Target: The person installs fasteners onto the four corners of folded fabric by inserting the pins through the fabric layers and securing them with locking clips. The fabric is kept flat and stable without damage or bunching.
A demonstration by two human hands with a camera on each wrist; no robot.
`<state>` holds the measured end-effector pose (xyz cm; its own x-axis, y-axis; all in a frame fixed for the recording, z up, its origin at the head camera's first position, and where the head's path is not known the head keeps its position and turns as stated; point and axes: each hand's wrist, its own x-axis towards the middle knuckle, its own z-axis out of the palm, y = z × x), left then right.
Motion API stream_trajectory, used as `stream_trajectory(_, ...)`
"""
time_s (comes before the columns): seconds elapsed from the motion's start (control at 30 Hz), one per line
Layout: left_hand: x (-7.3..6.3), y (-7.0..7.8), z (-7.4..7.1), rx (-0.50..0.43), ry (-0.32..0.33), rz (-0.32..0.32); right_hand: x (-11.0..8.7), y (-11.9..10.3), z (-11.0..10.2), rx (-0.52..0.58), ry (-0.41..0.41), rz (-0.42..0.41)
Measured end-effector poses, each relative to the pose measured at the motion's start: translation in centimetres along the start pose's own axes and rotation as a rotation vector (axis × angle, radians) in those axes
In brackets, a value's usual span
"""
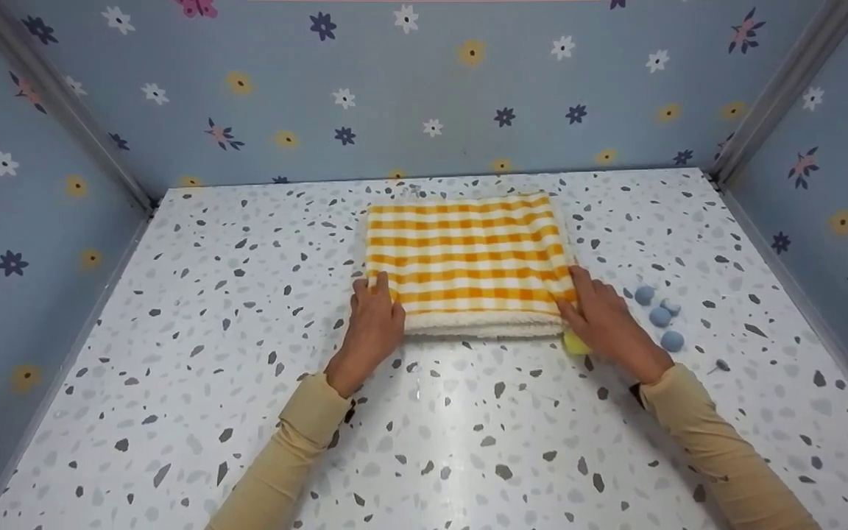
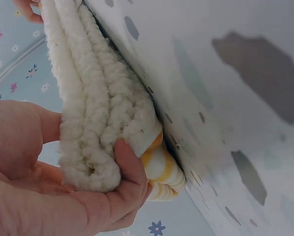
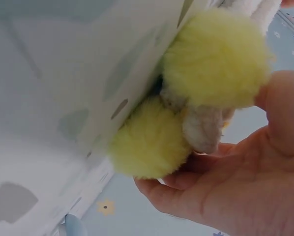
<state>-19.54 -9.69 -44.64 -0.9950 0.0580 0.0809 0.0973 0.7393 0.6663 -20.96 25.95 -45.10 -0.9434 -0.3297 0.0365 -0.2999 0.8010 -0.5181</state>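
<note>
A folded yellow-and-white checked blanket [image 1: 468, 258] with a white fleecy lining lies on the speckled tabletop. At its near left corner, my left hand [image 1: 372, 324] grips the folded edge. In the left wrist view, the fingers curl under the stacked fleece layers [image 2: 100, 98] and the thumb is on the far side, partly hidden. My right hand [image 1: 612, 324] holds the near right corner, its fingers curled beneath the folds. Two fluffy yellow pom-poms [image 3: 216, 59] show beside the right hand in the right wrist view; from above, only one yellow pom-pom [image 1: 576, 343] peeks out.
Several small blue balls [image 1: 660, 316] lie on the table to the right of the right hand. A small dark object [image 1: 722, 365], too small to identify, sits nearer the front. Blue flowered panels [image 1: 424, 88] enclose the back and both sides of the white speckled table [image 1: 196, 331].
</note>
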Motion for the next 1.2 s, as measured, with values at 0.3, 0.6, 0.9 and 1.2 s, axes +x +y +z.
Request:
stream_trajectory(0.3, -1.3, 0.1, -0.2, 0.030, 0.028, 0.041, -0.8, -0.3, 0.1, -0.026, 0.018, -0.016)
stream_trajectory(0.6, -2.5, 0.2, -0.2, 0.022, 0.045, 0.085, -1.9, -0.7, 0.1, -0.046, 0.060, -0.057)
stream_trajectory(0.9, -3.5, 0.2, -0.1, 0.001, 0.044, 0.111, -3.0, -0.9, 0.1, -0.054, 0.055, -0.044)
stream_trajectory(1.2, -5.3, 0.5, 0.0, -0.010, 0.069, 0.143, -4.3, -1.1, 0.1, -0.067, 0.061, -0.068)
